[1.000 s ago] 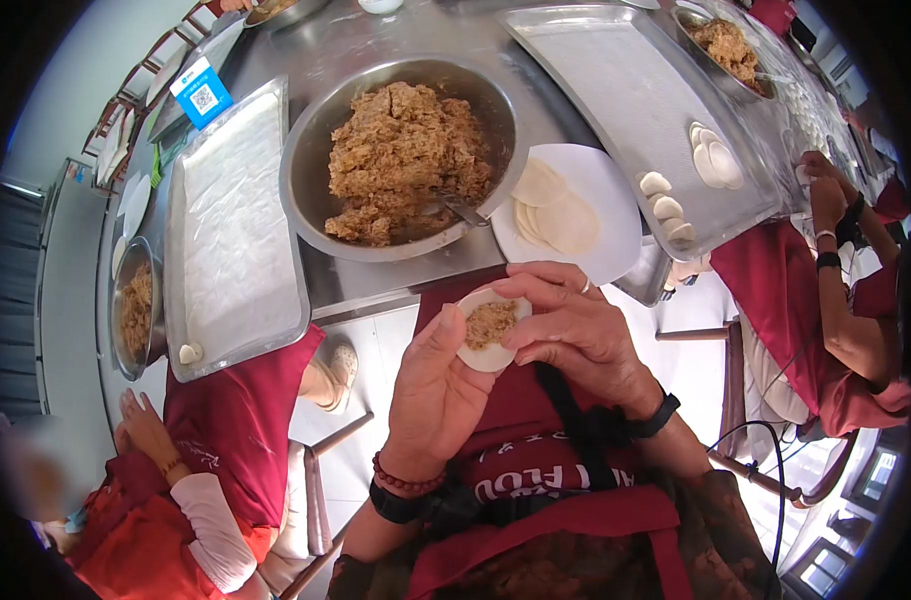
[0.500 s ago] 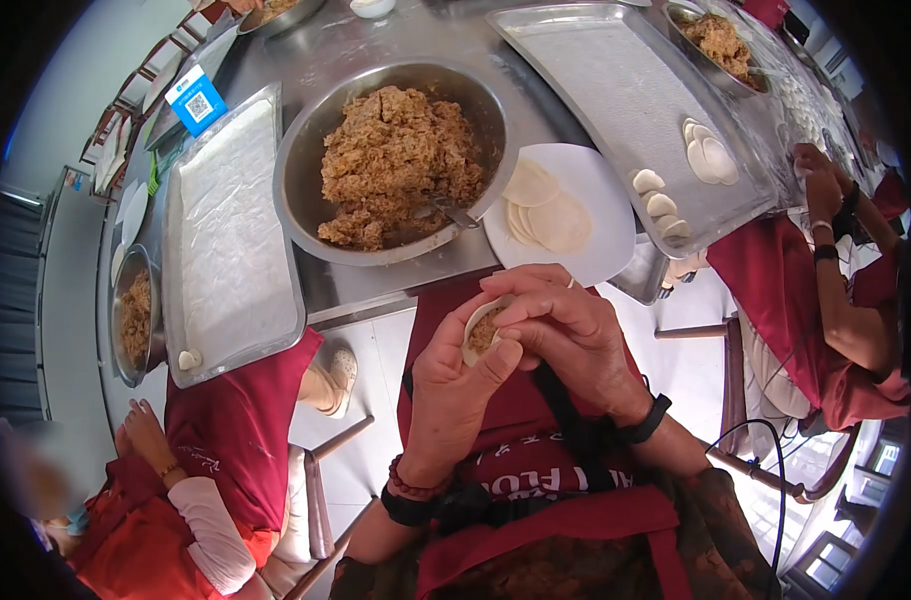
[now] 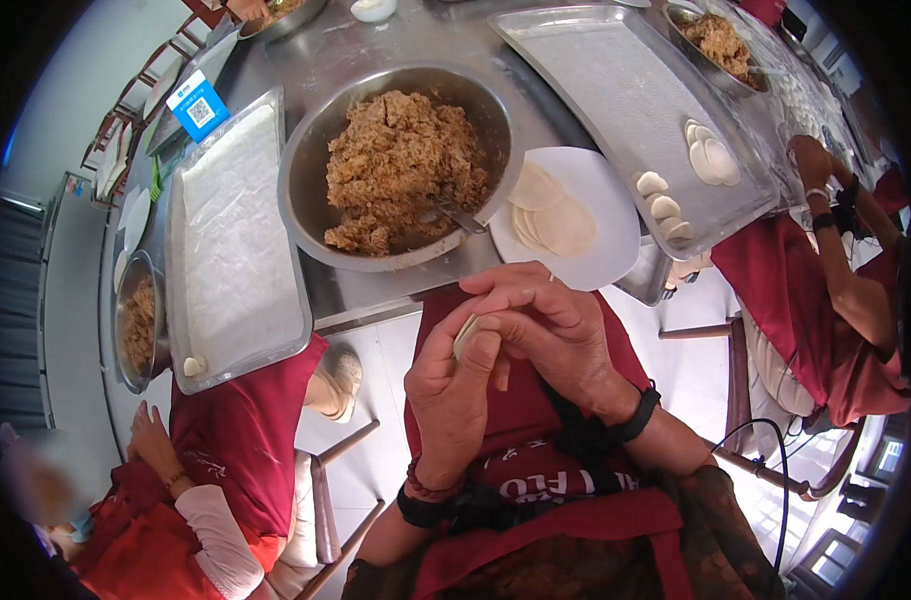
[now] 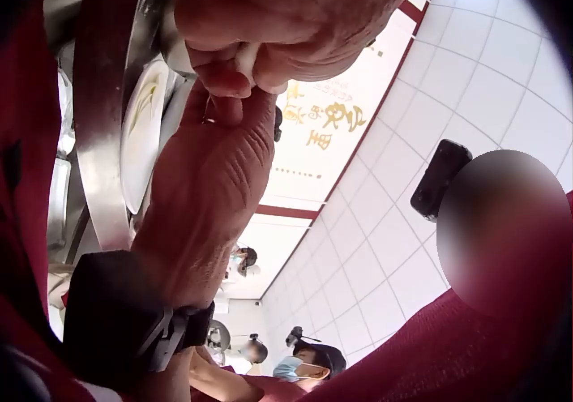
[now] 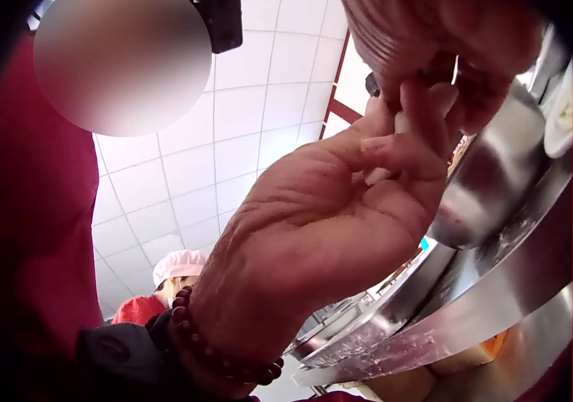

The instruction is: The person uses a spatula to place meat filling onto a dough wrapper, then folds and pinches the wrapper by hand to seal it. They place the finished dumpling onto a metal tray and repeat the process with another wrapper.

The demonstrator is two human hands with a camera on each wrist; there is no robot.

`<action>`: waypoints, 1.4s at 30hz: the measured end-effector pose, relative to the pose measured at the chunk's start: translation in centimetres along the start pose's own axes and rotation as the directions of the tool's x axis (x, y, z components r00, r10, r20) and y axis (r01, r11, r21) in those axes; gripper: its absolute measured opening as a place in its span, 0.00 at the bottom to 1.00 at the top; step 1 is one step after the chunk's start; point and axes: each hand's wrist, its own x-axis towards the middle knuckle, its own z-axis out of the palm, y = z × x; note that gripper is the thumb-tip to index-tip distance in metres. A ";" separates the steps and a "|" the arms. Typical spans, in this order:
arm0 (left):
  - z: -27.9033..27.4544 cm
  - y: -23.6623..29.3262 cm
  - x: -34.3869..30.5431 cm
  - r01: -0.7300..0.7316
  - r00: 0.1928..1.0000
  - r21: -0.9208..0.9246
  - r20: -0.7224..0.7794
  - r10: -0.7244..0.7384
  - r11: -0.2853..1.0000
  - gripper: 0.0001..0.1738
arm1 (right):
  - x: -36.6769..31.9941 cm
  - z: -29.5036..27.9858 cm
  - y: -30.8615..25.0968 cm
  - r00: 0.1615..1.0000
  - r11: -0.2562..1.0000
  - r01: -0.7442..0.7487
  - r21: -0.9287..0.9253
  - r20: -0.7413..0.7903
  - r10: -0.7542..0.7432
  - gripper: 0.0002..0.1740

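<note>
A pale round dough wrapper [image 3: 466,335], folded over its filling into a dumpling, is held between both hands above the lap. My left hand [image 3: 448,395] grips it from the left, thumb up along the near side. From the right, my right hand [image 3: 566,330] pinches its edge with thumb and fingers. In the left wrist view a bit of the white dumpling [image 4: 245,59] peeks out between the fingers; most of it is hidden. Just ahead are a metal bowl [image 3: 298,200] of minced filling [image 3: 401,165] with a utensil handle [image 3: 461,214], and a white plate [image 3: 616,250] of flat wrappers [image 3: 556,225].
A metal tray [image 3: 586,85] at the right bears finished dumplings [image 3: 664,208] and more wrappers [image 3: 713,155]. Another tray [image 3: 238,240] at the left has a small dumpling [image 3: 194,366] in its corner. People sit close on either side; the steel table edge [image 3: 366,315] is before me.
The wrapper lay open with filling showing; both hands have folded it upward and closed, and the filling is now out of sight. The right thumb has come up against the left thumb.
</note>
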 end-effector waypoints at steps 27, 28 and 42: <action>0.6 -0.5 -0.2 -0.100 0.995 -0.081 -0.031 0.098 0.992 0.33 | -1.3 0.2 -0.5 0.961 0.760 -0.240 0.605 0.036 0.275 0.10; 0.4 -0.5 -0.3 -0.093 0.996 -0.089 -0.024 0.091 0.992 0.33 | -1.3 0.0 -0.5 0.957 0.727 -0.260 0.636 0.068 0.283 0.10; 0.0 -0.5 -0.3 -0.089 0.993 0.003 0.077 0.089 0.996 0.23 | -1.3 -0.9 0.1 0.992 0.828 -0.123 0.547 0.070 0.101 0.06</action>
